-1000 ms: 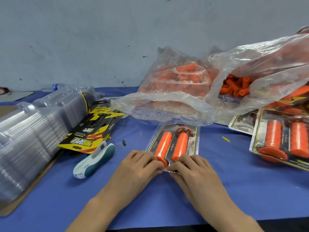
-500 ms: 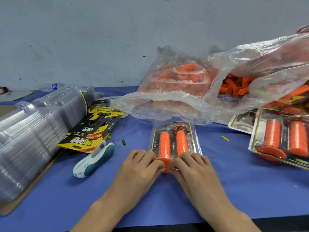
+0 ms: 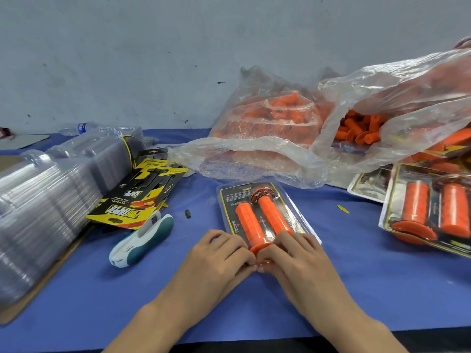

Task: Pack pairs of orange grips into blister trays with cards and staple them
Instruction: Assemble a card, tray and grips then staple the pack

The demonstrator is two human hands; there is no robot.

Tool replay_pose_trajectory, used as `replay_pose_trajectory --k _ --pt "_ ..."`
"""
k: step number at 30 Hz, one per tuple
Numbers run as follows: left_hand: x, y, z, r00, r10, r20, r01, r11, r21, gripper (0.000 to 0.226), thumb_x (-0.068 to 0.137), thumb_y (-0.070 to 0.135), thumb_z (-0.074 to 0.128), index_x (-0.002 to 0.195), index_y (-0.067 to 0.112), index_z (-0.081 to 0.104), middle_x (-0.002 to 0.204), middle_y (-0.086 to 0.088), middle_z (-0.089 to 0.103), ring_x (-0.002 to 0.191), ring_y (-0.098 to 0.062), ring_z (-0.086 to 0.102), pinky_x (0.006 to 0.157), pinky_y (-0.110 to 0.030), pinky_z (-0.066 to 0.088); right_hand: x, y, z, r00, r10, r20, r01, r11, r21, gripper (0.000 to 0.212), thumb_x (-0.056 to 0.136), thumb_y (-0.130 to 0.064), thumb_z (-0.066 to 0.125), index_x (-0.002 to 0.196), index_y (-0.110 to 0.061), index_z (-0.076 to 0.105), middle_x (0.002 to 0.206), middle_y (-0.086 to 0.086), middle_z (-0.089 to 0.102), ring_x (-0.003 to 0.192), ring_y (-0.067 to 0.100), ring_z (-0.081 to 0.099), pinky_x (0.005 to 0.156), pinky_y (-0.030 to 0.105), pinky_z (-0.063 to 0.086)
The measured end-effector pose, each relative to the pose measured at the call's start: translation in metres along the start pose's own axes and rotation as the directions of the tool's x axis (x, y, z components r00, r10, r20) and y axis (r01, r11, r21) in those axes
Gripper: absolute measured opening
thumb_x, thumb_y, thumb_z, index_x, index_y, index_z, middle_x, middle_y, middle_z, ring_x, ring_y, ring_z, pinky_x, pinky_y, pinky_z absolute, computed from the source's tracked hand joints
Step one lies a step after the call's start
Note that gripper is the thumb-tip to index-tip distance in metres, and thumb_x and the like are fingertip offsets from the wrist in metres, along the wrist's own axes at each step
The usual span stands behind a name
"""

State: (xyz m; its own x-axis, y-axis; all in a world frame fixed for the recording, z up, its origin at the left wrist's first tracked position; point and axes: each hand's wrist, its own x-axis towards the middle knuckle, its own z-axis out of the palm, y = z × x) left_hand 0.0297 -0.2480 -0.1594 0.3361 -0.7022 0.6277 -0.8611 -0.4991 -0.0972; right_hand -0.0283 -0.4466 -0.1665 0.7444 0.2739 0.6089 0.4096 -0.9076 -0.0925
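Blister tray point(image 3: 285, 215), frame centre, holds two orange grips point(image 3: 248, 225). Left hand point(image 3: 219, 256) and right hand point(image 3: 297, 256) pinch its near edge, fingers curled together, likely seating the closure; stapler point(image 3: 142, 240) lies lower left.

- Single head-worn view from above the near edge of the tabletop point(image 3: 382, 281), facing forward and down toward its far edge and the wall point(image 3: 153, 59).
- Close range: the left hand point(image 3: 219, 256) and right hand point(image 3: 295, 256) sit low centre.
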Motion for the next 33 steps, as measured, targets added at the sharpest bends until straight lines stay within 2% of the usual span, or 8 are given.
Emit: replay_pose_trajectory --k 4,8,12,16,21,24,29,33 --pt "-0.001 -0.006 0.000 0.997 0.002 0.075 0.005 0.996 -0.086 0.017 0.095 0.040 0.060 0.090 0.023 0.062 0.097 0.010 0.061 0.088 -0.011 0.058 0.085 -0.024 0.045 0.002 0.003 -0.004 1.000 -0.015 0.024 0.011 0.992 0.127 0.006 0.090 -0.024 0.061 0.087 -0.028 0.064 0.088 -0.012 0.055 0.077 0.014 0.053 0.073 0.027 0.047" --pt "0.001 -0.022 -0.007 0.994 -0.045 0.099 0.049 0.998 -0.040 0.017 0.092 0.034 0.056 0.087 0.021 0.065 0.095 0.008 0.065 0.084 -0.015 0.063 0.082 -0.027 0.045 0.000 0.019 -0.015 0.995 -0.011 0.101 -0.018 0.959 0.284 0.020 0.083 -0.009 0.070 0.084 -0.029 0.064 0.091 -0.016 0.057 0.083 0.009 0.055 0.079 0.018 0.043" --pt "0.007 -0.019 -0.007 0.996 -0.014 0.084 0.010 0.998 0.056 0.017 0.095 0.031 0.057 0.085 0.021 0.066 0.086 0.007 0.062 0.076 -0.017 0.058 0.074 -0.028 0.046 -0.010 0.035 -0.023 0.988 0.053 0.148 -0.081 0.979 0.185 0.027 0.084 -0.005 0.068 0.095 -0.029 0.062 0.105 -0.015 0.056 0.097 0.015 0.057 0.092 0.028 0.042" --pt "0.016 -0.003 -0.002 0.998 -0.020 0.056 0.016 0.997 0.074 0.016 0.094 0.031 0.059 0.085 0.022 0.068 0.082 0.005 0.061 0.074 -0.018 0.059 0.065 -0.031 0.049 -0.012 0.020 -0.023 0.996 0.087 -0.012 -0.086 0.993 0.084 0.028 0.084 -0.024 0.053 0.110 -0.030 0.060 0.114 -0.011 0.057 0.105 0.013 0.052 0.095 0.028 0.038" --pt "0.023 0.010 0.003 0.999 -0.043 0.018 0.042 0.996 0.080 0.021 0.099 0.035 0.057 0.088 0.021 0.068 0.083 0.005 0.061 0.076 -0.019 0.058 0.068 -0.031 0.048 0.000 0.007 -0.011 0.998 0.021 -0.056 -0.033 0.975 -0.221 0.009 0.083 -0.021 0.071 0.089 -0.027 0.068 0.097 -0.006 0.063 0.091 0.025 0.059 0.079 0.038 0.047" --pt "0.020 0.002 0.001 0.999 -0.041 0.034 0.038 0.996 0.084 0.020 0.099 0.032 0.055 0.086 0.021 0.066 0.082 0.005 0.059 0.074 -0.018 0.056 0.069 -0.030 0.045 -0.001 0.015 -0.014 0.998 -0.004 -0.061 -0.011 0.968 -0.249 0.012 0.089 -0.024 0.056 0.085 -0.029 0.066 0.094 -0.010 0.063 0.092 0.023 0.059 0.082 0.037 0.042" --pt "0.000 -0.033 -0.016 0.993 -0.102 0.057 0.094 0.988 0.126 0.022 0.096 0.026 0.050 0.083 0.018 0.067 0.082 0.005 0.062 0.071 -0.018 0.059 0.065 -0.032 0.046 -0.005 0.049 -0.028 0.985 0.145 -0.091 -0.164 0.951 -0.263 0.022 0.072 -0.008 0.082 0.078 -0.024 0.067 0.093 -0.009 0.068 0.090 0.029 0.063 0.084 0.044 0.044" --pt "-0.003 -0.028 -0.015 0.992 -0.089 0.088 0.076 0.987 0.140 0.015 0.094 0.021 0.056 0.084 0.017 0.066 0.083 0.004 0.061 0.071 -0.019 0.057 0.066 -0.032 0.046 -0.005 0.055 -0.028 0.979 0.173 -0.107 -0.197 0.934 -0.298 0.029 0.063 0.000 0.084 0.077 -0.018 0.067 0.095 -0.004 0.068 0.093 0.033 0.063 0.095 0.051 0.043"
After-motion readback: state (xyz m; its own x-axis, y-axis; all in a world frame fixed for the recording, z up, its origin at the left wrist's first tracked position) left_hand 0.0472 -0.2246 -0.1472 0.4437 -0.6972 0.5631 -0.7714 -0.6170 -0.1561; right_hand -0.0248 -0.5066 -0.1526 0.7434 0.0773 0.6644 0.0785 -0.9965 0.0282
